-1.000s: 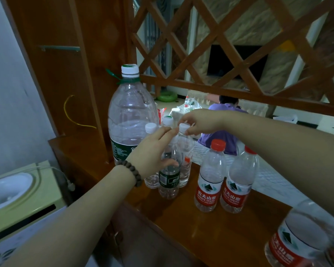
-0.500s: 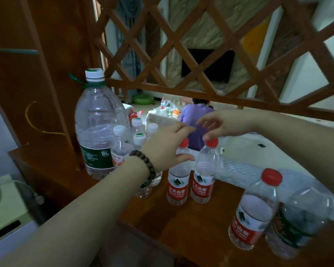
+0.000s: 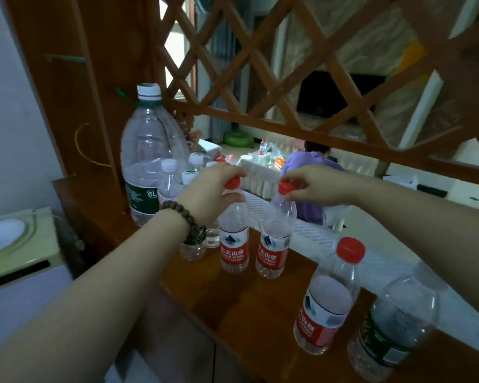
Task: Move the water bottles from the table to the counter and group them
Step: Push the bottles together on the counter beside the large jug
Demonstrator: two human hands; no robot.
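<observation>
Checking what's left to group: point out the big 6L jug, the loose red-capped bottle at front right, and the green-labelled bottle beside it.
Big 6L jug (image 3: pixel 150 150): head view, on its clear body.
Loose red-capped bottle (image 3: pixel 328 299): head view, on its body above the label.
Green-labelled bottle (image 3: pixel 398 322): head view, on its clear body.

Dim indoor light. Brown wooden lattice screen spans above the polished wood desk. Pale wall at left. Beyond the lattice: dark screen, light floor.
</observation>
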